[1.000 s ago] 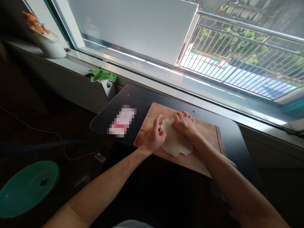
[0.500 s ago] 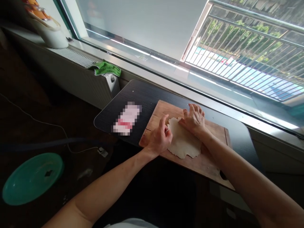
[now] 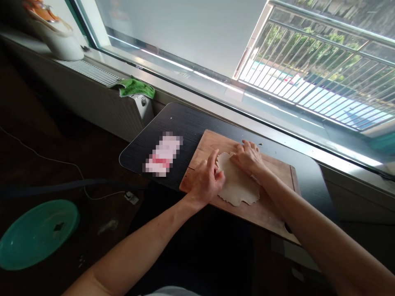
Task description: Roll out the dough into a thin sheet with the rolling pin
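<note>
A flat, pale sheet of dough (image 3: 237, 187) with a ragged edge lies on a wooden board (image 3: 212, 142). My left hand (image 3: 207, 179) is at the left edge of the dough, its index finger stretched out and its thumb held apart; the other fingers are mostly hidden. On the far right edge of the dough rests my right hand (image 3: 249, 158), palm down with the fingers extended. My right wrist and forearm cover part of the dough's right side and the board.
The board lies on a black table (image 3: 191, 119), beside a blurred-out pink and white item (image 3: 163, 154). A green cloth (image 3: 137, 87) hangs on the radiator (image 3: 101, 96) below the window. A teal basin (image 3: 40, 234) and a white cable with a plug (image 3: 131, 197) are on the floor.
My right hand has drawn slightly back toward me, its fingers now lower and flatter. My left hand has barely moved. The view has shifted a little.
</note>
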Action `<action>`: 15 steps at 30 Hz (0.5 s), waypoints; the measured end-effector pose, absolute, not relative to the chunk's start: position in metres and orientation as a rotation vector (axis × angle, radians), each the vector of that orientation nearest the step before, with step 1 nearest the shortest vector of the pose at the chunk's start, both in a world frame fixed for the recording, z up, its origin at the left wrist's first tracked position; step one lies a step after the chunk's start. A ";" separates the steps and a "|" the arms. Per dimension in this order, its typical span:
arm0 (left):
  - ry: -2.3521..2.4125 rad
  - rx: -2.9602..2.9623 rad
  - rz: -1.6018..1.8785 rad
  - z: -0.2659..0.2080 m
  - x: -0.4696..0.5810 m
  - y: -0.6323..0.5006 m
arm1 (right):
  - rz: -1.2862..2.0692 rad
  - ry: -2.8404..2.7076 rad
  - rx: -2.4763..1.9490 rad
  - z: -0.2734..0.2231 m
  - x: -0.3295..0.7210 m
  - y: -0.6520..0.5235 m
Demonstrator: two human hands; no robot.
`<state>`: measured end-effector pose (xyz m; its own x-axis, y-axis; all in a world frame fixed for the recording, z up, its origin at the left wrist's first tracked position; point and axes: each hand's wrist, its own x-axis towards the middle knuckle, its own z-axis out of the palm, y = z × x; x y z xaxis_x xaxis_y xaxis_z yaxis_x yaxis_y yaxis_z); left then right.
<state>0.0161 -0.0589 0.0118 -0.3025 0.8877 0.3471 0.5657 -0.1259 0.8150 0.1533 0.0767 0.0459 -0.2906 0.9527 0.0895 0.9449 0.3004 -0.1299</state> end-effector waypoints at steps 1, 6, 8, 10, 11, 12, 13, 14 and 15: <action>1.843 1.632 1.411 0.011 0.016 -0.059 | 0.061 -2.473 -1.690 0.043 0.153 0.067; 1.856 1.693 1.346 0.011 0.014 -0.057 | -0.015 -2.420 -1.593 0.045 0.148 0.064; 1.846 1.687 1.318 0.012 0.013 -0.057 | 0.018 -2.307 -1.686 0.049 0.147 0.083; 1.844 1.675 1.326 0.013 0.013 -0.058 | 0.079 -2.229 -1.749 0.051 0.147 0.088; 1.847 1.670 1.341 0.013 0.013 -0.058 | 0.112 -2.234 -1.747 0.050 0.148 0.082; 1.849 1.666 1.358 0.013 0.013 -0.059 | 0.137 -2.268 -1.717 0.049 0.147 0.072; 1.851 1.661 1.377 0.013 0.013 -0.059 | 0.155 -2.324 -1.668 0.047 0.147 0.060; 1.850 1.657 1.391 0.013 0.013 -0.059 | 0.154 -2.365 -1.605 0.045 0.146 0.048; 1.844 1.654 1.396 0.013 0.013 -0.060 | 0.144 -2.388 -1.560 0.044 0.144 0.040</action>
<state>0.0129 -0.0597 0.0129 -0.2942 0.8819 0.3685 0.5940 -0.1333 0.7933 0.1442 0.0395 0.0436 -0.3747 0.9091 0.1821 0.8807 0.4104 -0.2367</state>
